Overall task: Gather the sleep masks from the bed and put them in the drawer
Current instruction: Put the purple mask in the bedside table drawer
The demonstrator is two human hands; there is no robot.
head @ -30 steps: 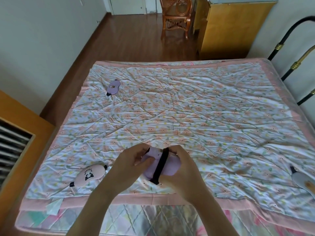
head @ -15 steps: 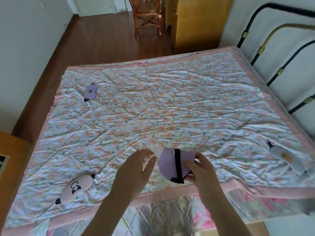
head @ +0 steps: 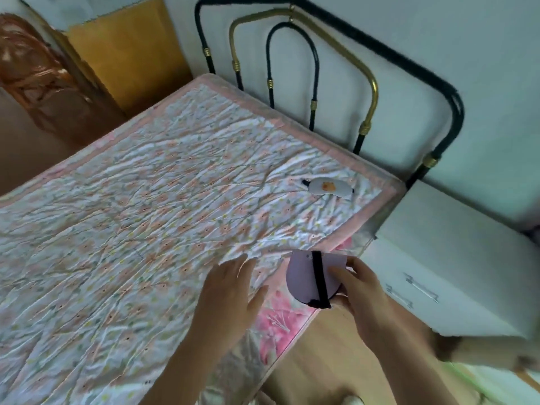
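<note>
My right hand (head: 362, 290) holds a folded lilac sleep mask (head: 304, 276) with a black strap, over the near right corner of the bed (head: 146, 200). My left hand (head: 230, 290) hovers just left of it, fingers apart and empty. A white sleep mask with an orange mark (head: 327, 187) lies on the floral quilt near the bed's right corner by the headboard. The white bedside cabinet (head: 455, 252) stands right of the bed; its drawer fronts with metal handles (head: 420, 287) look closed.
A black and brass metal headboard (head: 365, 83) rises behind the bed against the wall. A yellow wooden cabinet (head: 125, 54) and a rattan chair (head: 35, 77) stand at the far left. Wooden floor (head: 336, 361) shows between the bed and the white cabinet.
The view has swung right toward the headboard and white cabinet. My left hand let go of the lilac mask, which my right hand carried to the right.
</note>
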